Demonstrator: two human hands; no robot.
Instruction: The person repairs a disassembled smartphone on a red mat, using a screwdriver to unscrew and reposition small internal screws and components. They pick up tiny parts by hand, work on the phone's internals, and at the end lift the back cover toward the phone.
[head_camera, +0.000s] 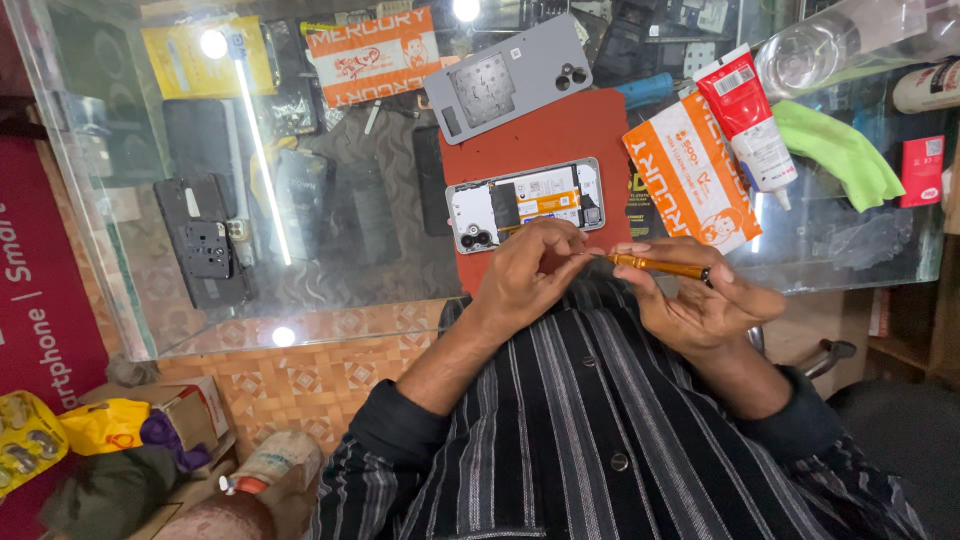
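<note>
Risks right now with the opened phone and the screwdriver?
1. The left hand pinches at the tip of the orange screwdriver held by the right hand, right at the counter edge; anything small there could drop to the floor.
2. The opened phone lies with its boards exposed on the red mat, close to a glue tube.

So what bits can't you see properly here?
Head view only:
- Screwdriver tip: hidden by the left hand fingers.
- Any screw there: too small.
- Opened phone near edge: covered by the left hand.
- Right hand palm: turned away.
- Bottle: cut off by the top edge.
</note>
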